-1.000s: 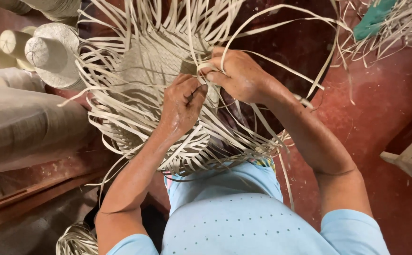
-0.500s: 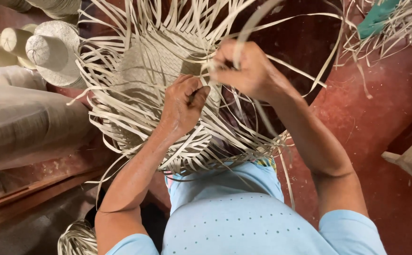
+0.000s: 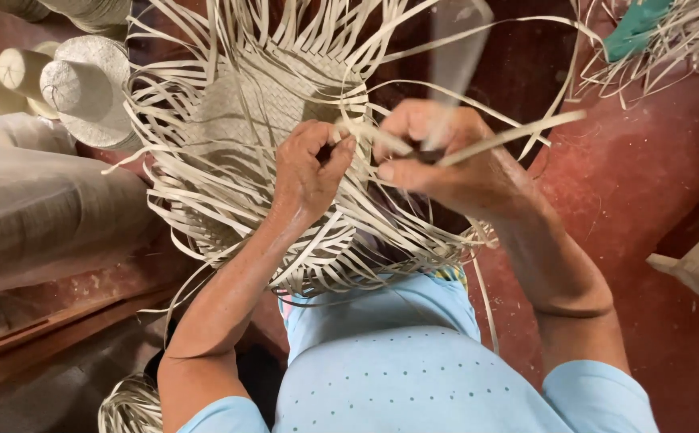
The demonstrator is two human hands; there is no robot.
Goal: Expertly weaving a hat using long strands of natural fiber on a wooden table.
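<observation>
Left hand (image 3: 309, 172) pinches the weave (image 3: 261, 112); right hand (image 3: 445, 156), closed, pulls a strip (image 3: 518, 132) toward 3 o'clock; plaiting the edge; next likely needs tucking it snug.

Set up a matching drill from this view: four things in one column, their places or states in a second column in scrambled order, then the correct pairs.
Things:
1. left hand
2. right hand
3. finished pale hats
4. green object

Places or states:
A. top right corner, among loose straw
B. upper left, beside the work
C. pinching strips at the edge of the woven straw piece
D. gripping a long straw strip that sticks out to the right

Pairs: 1-C, 2-D, 3-B, 4-A
</observation>
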